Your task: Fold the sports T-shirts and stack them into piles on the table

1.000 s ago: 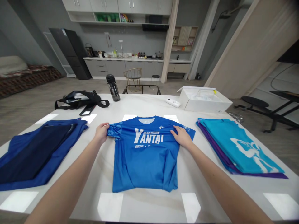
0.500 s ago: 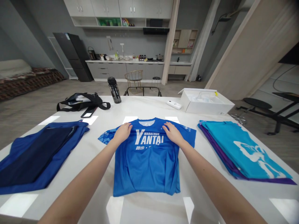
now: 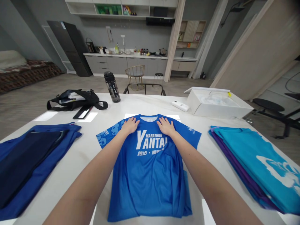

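Observation:
A blue short-sleeved T-shirt [image 3: 150,175] with white "Marathon Yantai" lettering lies front up on the white table. Its neck points away from me, and wrinkles run down the front. My left hand [image 3: 130,125] rests flat on the left shoulder near the collar, fingers stretched out. On the other shoulder lies my right hand [image 3: 166,126], its fingers spread and pressing on the cloth. Both sleeves stick out to the sides. Some fabric shows from beneath at the lower right of the shirt.
Left on the table [image 3: 93,137] are folded dark blue garments [image 3: 30,156]; right, a turquoise and purple stack [image 3: 255,156]. Farther back are a black bag [image 3: 77,99], a phone [image 3: 82,112], a bottle [image 3: 112,87], a white device [image 3: 180,106] and a white box [image 3: 217,106].
The shirt's sleeves and shoulders are spread flatter, and more of its lettering shows. My hands have shifted closer to the collar, with fingers more spread. The view has moved nearer the table.

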Demonstrator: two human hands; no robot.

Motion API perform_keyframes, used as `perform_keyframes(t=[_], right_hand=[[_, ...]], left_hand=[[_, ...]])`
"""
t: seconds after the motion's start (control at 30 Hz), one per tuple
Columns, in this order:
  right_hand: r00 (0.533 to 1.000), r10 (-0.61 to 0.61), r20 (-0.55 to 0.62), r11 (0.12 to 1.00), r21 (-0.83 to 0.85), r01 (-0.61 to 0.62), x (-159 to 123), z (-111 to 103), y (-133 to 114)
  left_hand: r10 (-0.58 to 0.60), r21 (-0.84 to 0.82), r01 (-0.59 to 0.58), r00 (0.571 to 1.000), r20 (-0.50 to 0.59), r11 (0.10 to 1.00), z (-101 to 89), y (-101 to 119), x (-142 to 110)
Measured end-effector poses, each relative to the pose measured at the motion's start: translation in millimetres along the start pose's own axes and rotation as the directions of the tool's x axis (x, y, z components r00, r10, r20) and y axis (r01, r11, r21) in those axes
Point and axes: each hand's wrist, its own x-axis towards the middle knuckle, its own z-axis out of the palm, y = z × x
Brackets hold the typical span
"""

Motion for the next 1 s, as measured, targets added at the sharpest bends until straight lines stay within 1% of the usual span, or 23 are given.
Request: perform_keyframes(t=[0.07, 0.17, 0.23, 0.33, 0.4, 0.47, 0.53, 0.63, 0.7, 0.8, 0.87, 0.93, 1.0], right_hand=[[0.999, -0.011, -0.038, 0.999, -0.035, 0.009, 14.0, 1.6, 3.2], [0.993, -0.039, -0.107, 0.997, -0.078, 0.030, 30.1, 4.2, 5.9], [0.989, -0.059, -0.134, 0.995, -0.090, 0.047, 38.1, 4.6, 7.3], [0.985, -0.080, -0.154, 0.994, -0.081, 0.068, 43.5, 2.0, 9.0], [0.974, -0.098, -0.203, 0.994, -0.059, 0.087, 39.2, -0.8, 8.8], [0.953, -0.131, -0.274, 0.991, -0.052, 0.121, 25.4, -1.9, 6.0], [0.935, -0.196, -0.296, 0.981, -0.069, 0.184, 1.3, 0.6, -0.1], [0.932, -0.295, -0.210, 0.955, -0.071, 0.286, -49.5, 11.8, -12.6], [0.934, -0.317, -0.162, 0.948, -0.053, 0.313, -87.9, 21.2, -19.7], [0.942, -0.293, -0.164, 0.956, -0.019, 0.294, -145.1, 32.2, -22.3], [0.950, -0.247, -0.189, 0.966, 0.027, 0.256, -181.2, 36.7, -17.0], [0.954, -0.203, -0.222, 0.972, 0.071, 0.224, -215.7, 40.1, -6.9], [0.948, -0.153, -0.279, 0.979, 0.089, 0.184, -248.1, 43.4, 5.6]], left_hand=[[-0.019, 0.010, 0.019, 0.999, 0.026, 1.000, 4.3, -6.6, 17.9], [0.003, 0.040, 0.000, 0.999, -0.052, 0.999, 11.7, -14.3, 37.9], [0.027, 0.054, -0.022, 0.995, -0.093, 0.998, 14.2, -16.8, 45.4], [0.058, 0.067, -0.051, 0.992, -0.114, 0.996, 12.9, -14.4, 44.3], [0.100, 0.090, -0.086, 0.983, -0.154, 0.992, 10.8, -7.0, 33.0], [0.148, 0.110, -0.130, 0.973, -0.179, 0.985, 10.6, 4.9, 12.9], [0.184, 0.113, -0.169, 0.973, -0.142, 0.979, 13.1, 19.9, -13.9], [0.214, 0.101, -0.208, 0.976, -0.047, 0.973, 19.4, 43.0, -60.8], [0.233, 0.092, -0.231, 0.972, -0.016, 0.969, 22.2, 55.9, -94.2], [0.253, 0.082, -0.254, 0.967, 0.012, 0.964, 22.5, 68.3, -148.1], [0.251, 0.069, -0.253, 0.967, 0.032, 0.965, 22.2, 71.4, -186.9], [0.222, 0.055, -0.223, 0.974, 0.037, 0.973, 23.8, 70.6, -226.4], [0.149, 0.060, -0.150, 0.989, 0.009, 0.987, 27.9, 66.5, -263.1]])
